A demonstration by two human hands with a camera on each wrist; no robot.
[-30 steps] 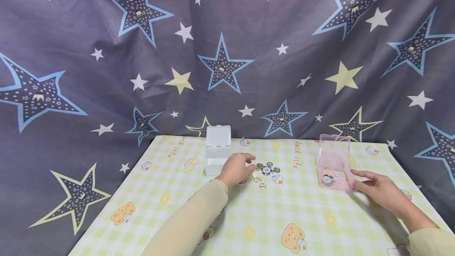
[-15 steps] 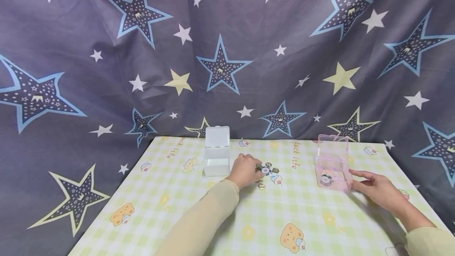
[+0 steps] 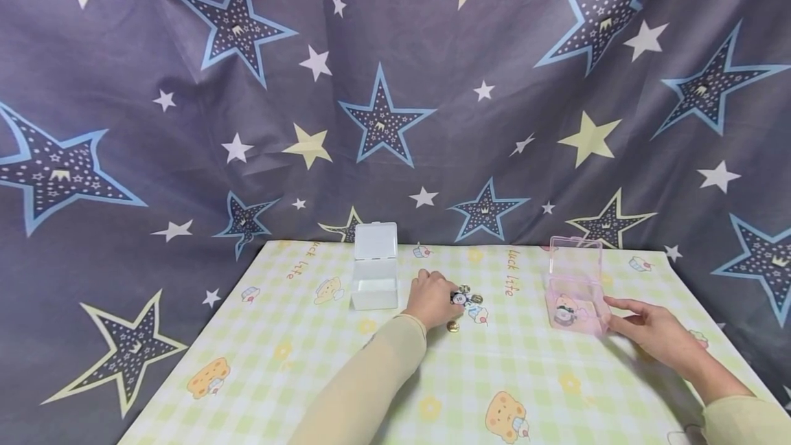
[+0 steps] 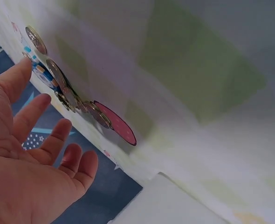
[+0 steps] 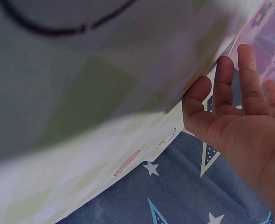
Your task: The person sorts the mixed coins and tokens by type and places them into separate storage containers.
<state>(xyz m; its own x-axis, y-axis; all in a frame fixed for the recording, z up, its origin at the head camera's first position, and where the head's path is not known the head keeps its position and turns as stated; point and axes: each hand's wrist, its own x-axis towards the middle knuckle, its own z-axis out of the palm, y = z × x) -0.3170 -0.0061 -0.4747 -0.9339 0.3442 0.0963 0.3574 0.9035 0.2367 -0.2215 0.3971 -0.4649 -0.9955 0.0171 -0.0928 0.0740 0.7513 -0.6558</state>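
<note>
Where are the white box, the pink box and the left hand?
White box (image 3: 375,299): head view, on its front wall.
Pink box (image 3: 583,327): head view, on its front wall.
Left hand (image 3: 434,299): head view, on the back of the hand.

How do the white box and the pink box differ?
The white box looks cloudy, the pink box see-through. A round chip shows inside the pink box; none shows in the white box. The right hand touches the pink box; no hand touches the white box. Both lids stand open.
</note>
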